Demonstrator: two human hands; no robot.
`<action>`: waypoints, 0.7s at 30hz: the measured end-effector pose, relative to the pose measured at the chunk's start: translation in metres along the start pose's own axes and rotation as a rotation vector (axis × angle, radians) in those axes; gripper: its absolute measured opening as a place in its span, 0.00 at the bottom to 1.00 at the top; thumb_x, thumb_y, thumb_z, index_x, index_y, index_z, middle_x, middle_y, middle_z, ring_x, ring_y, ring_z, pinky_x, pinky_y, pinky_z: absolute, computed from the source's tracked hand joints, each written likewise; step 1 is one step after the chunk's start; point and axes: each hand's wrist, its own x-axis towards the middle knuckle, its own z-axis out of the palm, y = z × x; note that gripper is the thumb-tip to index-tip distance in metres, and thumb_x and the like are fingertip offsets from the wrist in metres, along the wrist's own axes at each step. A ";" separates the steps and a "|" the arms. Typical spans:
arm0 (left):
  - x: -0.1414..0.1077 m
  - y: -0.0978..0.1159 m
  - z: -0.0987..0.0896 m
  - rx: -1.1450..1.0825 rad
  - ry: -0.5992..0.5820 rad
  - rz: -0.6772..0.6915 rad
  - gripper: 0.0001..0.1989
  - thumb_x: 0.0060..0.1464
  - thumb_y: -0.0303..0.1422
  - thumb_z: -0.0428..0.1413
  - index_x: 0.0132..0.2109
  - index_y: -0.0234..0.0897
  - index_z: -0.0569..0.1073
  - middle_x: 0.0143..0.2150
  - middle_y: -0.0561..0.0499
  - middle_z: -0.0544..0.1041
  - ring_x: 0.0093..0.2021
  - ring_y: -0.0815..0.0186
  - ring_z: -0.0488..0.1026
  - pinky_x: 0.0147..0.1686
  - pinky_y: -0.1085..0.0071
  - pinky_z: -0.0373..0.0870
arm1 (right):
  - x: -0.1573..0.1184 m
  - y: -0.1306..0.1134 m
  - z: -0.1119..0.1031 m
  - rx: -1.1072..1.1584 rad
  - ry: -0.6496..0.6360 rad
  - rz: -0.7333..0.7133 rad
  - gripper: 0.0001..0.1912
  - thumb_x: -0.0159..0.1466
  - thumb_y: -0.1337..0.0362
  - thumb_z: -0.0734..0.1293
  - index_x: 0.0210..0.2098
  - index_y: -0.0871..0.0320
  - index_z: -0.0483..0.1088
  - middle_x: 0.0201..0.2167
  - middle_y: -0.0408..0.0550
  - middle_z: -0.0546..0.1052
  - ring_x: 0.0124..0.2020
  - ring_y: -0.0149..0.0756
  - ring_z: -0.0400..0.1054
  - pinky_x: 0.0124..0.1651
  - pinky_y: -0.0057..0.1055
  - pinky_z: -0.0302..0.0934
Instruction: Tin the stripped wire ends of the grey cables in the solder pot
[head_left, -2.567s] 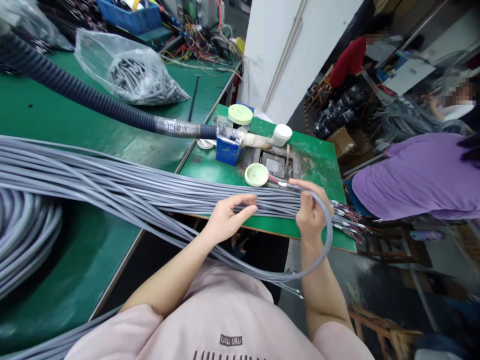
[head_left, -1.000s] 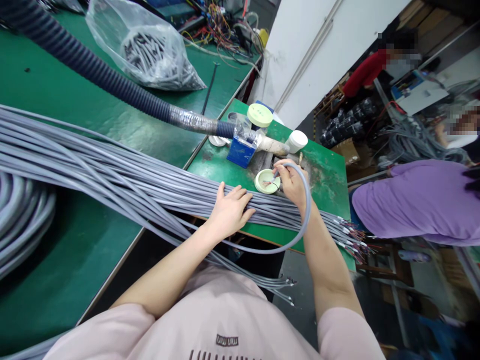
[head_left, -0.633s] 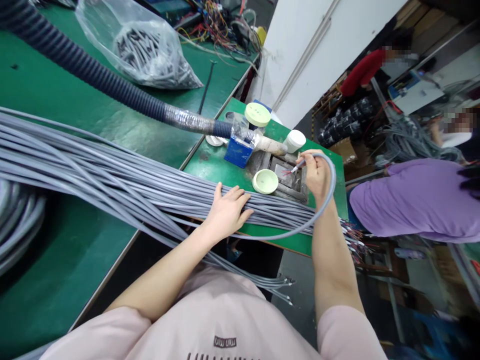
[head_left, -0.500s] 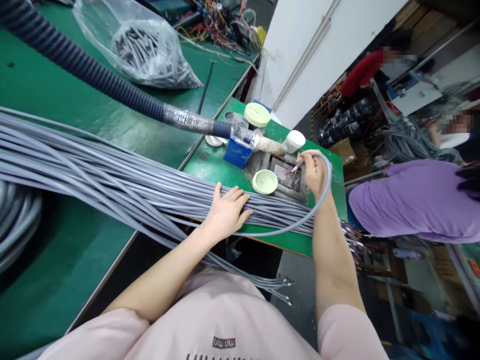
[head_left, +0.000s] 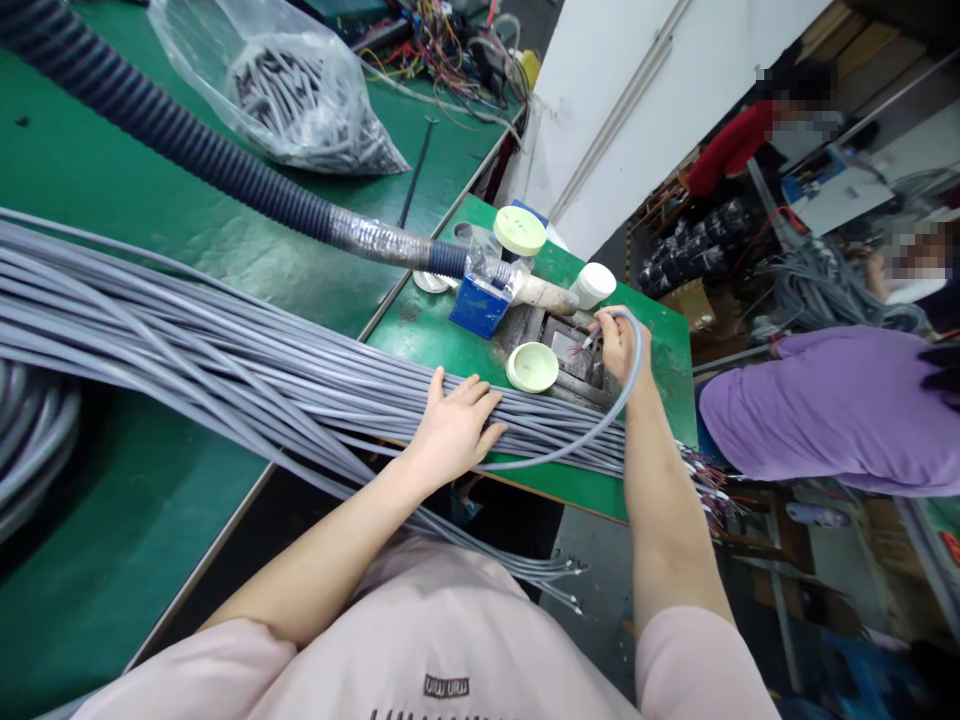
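Note:
My right hand [head_left: 619, 345] pinches a grey cable [head_left: 600, 432] close to its stripped end. Thin reddish wires stick out of that end, over a greyish metal plate [head_left: 567, 350] set in a dark, stained block. From the hand the cable bends down and back left toward the bundle. My left hand [head_left: 457, 425] lies on the bundle of grey cables [head_left: 300, 370] with its fingers spread. Just beyond it stands a small round pale-green dish [head_left: 533, 367]. Past the right forearm, the bundle's stripped wire ends [head_left: 716, 485] hang off the table's edge.
A ribbed black hose [head_left: 247, 185] comes in from upper left and ends at a blue box [head_left: 480, 303]. Near it are a pale-green lid [head_left: 520, 230] and a white container [head_left: 594, 286]. A plastic bag [head_left: 300, 100] of cable pieces lies farther back. A person in purple [head_left: 832, 410] is at right.
My right hand has shifted slightly left and down with the cable, whose loop is a little tighter. The left hand stays on the bundle.

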 end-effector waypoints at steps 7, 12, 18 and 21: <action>0.001 0.001 -0.001 -0.028 -0.001 -0.022 0.18 0.60 0.37 0.52 0.54 0.36 0.71 0.56 0.38 0.73 0.62 0.50 0.64 0.62 0.38 0.41 | -0.002 -0.007 -0.004 -0.002 0.014 -0.018 0.12 0.66 0.59 0.58 0.35 0.56 0.70 0.26 0.44 0.77 0.28 0.34 0.71 0.36 0.30 0.63; 0.002 0.005 -0.008 -0.236 0.056 -0.086 0.15 0.58 0.36 0.54 0.50 0.37 0.73 0.53 0.43 0.76 0.59 0.52 0.67 0.64 0.41 0.37 | -0.033 -0.063 -0.044 -0.023 0.085 -0.181 0.11 0.68 0.60 0.57 0.40 0.53 0.70 0.33 0.47 0.79 0.40 0.39 0.72 0.49 0.39 0.62; -0.003 0.034 -0.009 -1.079 -0.087 -0.261 0.24 0.55 0.51 0.53 0.36 0.32 0.78 0.35 0.44 0.81 0.38 0.60 0.77 0.44 0.65 0.72 | -0.104 -0.124 -0.070 -0.025 -0.048 -0.602 0.13 0.65 0.65 0.63 0.48 0.46 0.69 0.43 0.42 0.80 0.43 0.38 0.74 0.56 0.45 0.60; -0.005 0.048 0.000 -1.412 -0.283 -0.371 0.30 0.50 0.57 0.53 0.27 0.30 0.74 0.21 0.49 0.75 0.23 0.68 0.72 0.28 0.72 0.70 | -0.137 -0.141 -0.070 -0.073 -0.178 -0.678 0.14 0.63 0.66 0.66 0.48 0.45 0.69 0.47 0.41 0.79 0.47 0.39 0.73 0.58 0.47 0.58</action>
